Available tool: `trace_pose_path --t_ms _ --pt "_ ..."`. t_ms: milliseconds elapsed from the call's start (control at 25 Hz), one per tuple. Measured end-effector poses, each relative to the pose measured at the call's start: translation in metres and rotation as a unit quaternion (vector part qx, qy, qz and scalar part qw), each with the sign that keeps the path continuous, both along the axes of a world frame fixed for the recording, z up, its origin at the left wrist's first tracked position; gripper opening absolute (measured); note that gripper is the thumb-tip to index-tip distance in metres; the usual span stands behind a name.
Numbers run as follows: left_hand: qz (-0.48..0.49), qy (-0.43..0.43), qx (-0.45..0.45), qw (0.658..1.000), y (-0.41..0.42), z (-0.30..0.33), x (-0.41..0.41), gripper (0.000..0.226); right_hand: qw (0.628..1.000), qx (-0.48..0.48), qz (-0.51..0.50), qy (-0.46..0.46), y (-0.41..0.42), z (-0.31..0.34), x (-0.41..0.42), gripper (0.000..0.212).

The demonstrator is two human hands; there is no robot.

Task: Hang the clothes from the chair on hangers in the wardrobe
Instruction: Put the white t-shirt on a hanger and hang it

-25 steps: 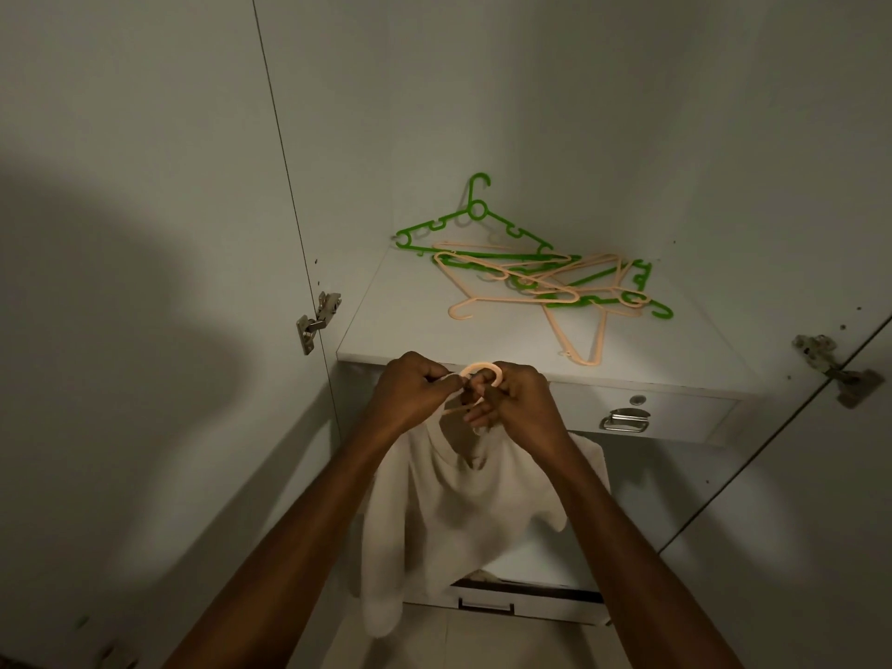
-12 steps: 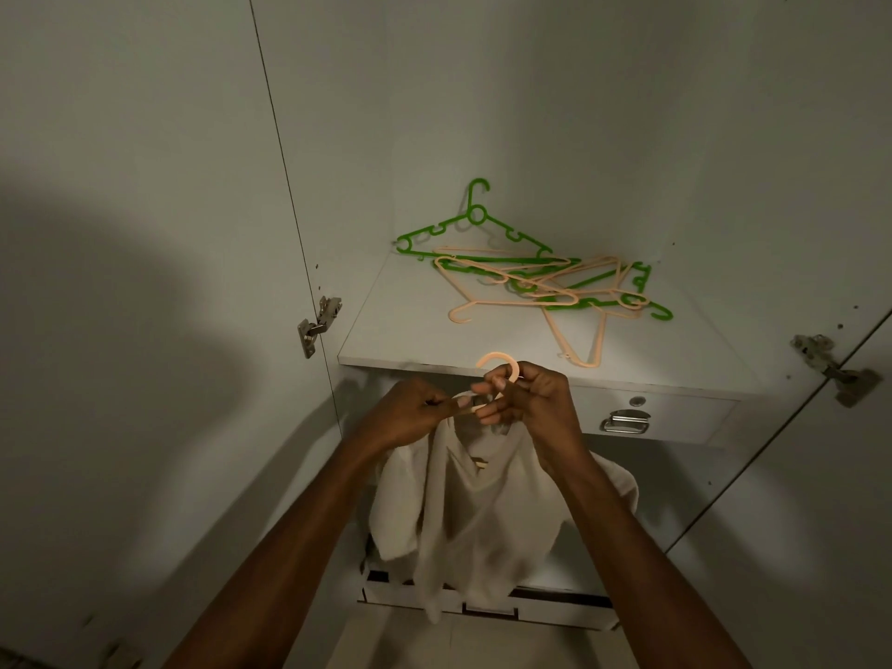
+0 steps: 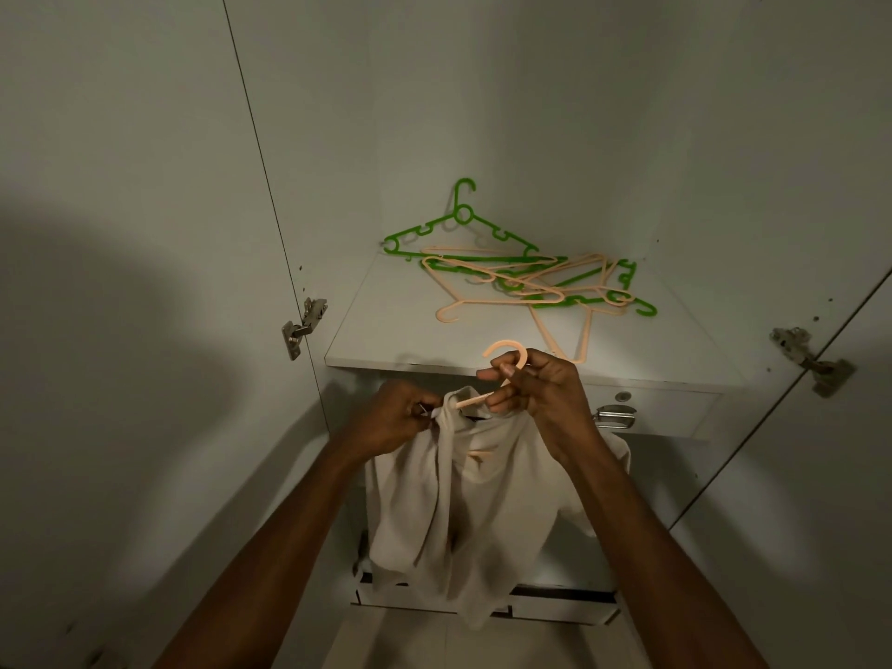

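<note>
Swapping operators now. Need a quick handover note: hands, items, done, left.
Left hand pinches the collar of the cream fabric shirt.
Right hand grips the neck of the peach plastic hanger, hook up, its arm threaded into the collar.
Spare green and peach plastic hangers lie piled on the white wardrobe shelf.
Done: hanger partly in the shirt.
Left: seat the shoulders, hang it up. No rail in view.

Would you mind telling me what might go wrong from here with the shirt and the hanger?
1. The shirt is bunched to one side of the peach hanger; the left hand pinches only its edge, so it may slide off.
2. The right hand grips just under the hook, so the load may tilt.
3. The hem hangs near the open drawer and could snag.
</note>
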State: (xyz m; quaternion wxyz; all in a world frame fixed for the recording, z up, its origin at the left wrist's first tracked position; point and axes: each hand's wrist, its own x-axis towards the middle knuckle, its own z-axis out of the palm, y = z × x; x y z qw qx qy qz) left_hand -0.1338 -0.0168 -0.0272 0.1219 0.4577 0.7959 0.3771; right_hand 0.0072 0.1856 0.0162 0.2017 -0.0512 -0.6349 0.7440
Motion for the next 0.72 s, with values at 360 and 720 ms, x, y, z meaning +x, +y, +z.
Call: trace_pose_path --t_ms 360,720 --pt "0.031 -0.037 0.106 0.993 -0.017 0.019 -0.027 0.03 0.867 0.446 -0.126 -0.183 0.097 -0.037 0.034 0.023" --pt "0.004 -0.088 0.124 0.988 -0.024 0.032 -0.033 0.051 0.914 0.366 -0.113 -0.138 0.124 -0.036 0.061 0.03"
